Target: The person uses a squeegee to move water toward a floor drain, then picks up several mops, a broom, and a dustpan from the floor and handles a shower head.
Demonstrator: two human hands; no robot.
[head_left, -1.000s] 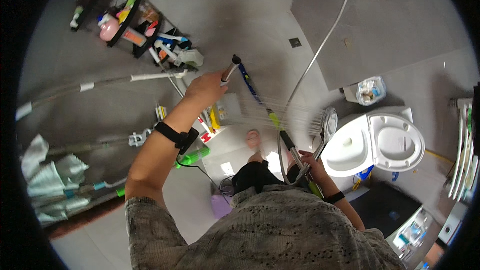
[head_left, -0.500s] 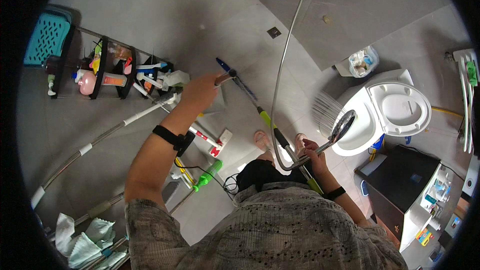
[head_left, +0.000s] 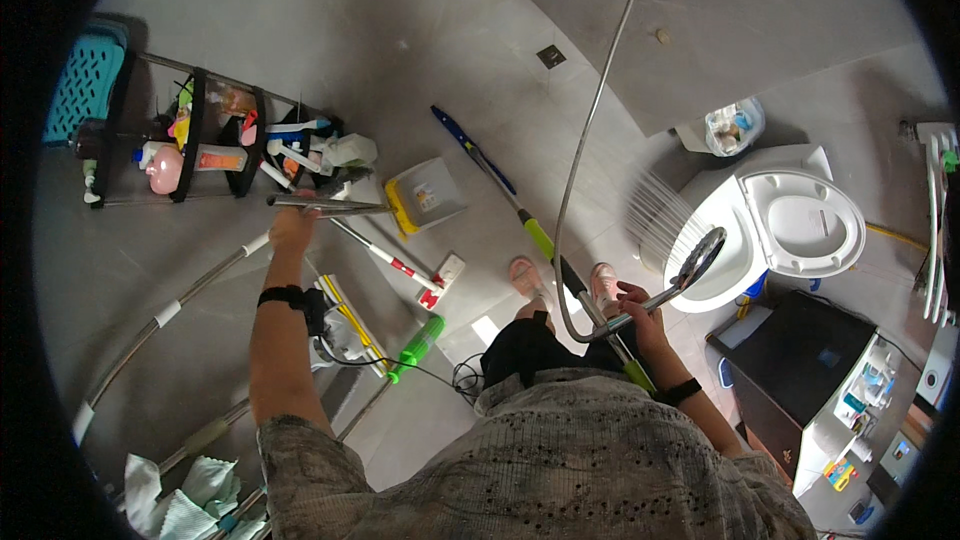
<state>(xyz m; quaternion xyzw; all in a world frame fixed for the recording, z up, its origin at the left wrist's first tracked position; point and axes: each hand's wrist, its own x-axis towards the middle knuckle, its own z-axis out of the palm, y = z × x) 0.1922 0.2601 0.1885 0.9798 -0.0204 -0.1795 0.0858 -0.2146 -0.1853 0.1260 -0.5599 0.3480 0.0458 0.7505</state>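
My right hand (head_left: 640, 318) is closed round the handle of a silver shower head (head_left: 702, 255). Water sprays from it toward the upper left, beside the toilet. Its metal hose (head_left: 578, 155) loops upward from the handle. A green-and-black pole (head_left: 572, 278) with a narrow blue head (head_left: 474, 148) slants past that hand to my body; whether my fingers also touch it is hidden. On the left, my left hand (head_left: 293, 228) is closed on a silver metal rod (head_left: 345, 206) below the corner shelf. What the rod belongs to cannot be made out.
A black shelf rack (head_left: 190, 140) with bottles and a teal basket (head_left: 85, 85) stands at the left. Near it are a grey dustpan (head_left: 430, 195), a red-and-white floor tool (head_left: 432, 283) and a green bottle (head_left: 417, 345). The toilet (head_left: 735, 220), waste bin (head_left: 733, 128) and black-topped cabinet (head_left: 795, 370) stand right.
My left hand has moved left and back from beside the blue head to below the shelf, uncovering the dustpan. The rod shows lengthwise now. My right hand and the spray stay nearly in place.
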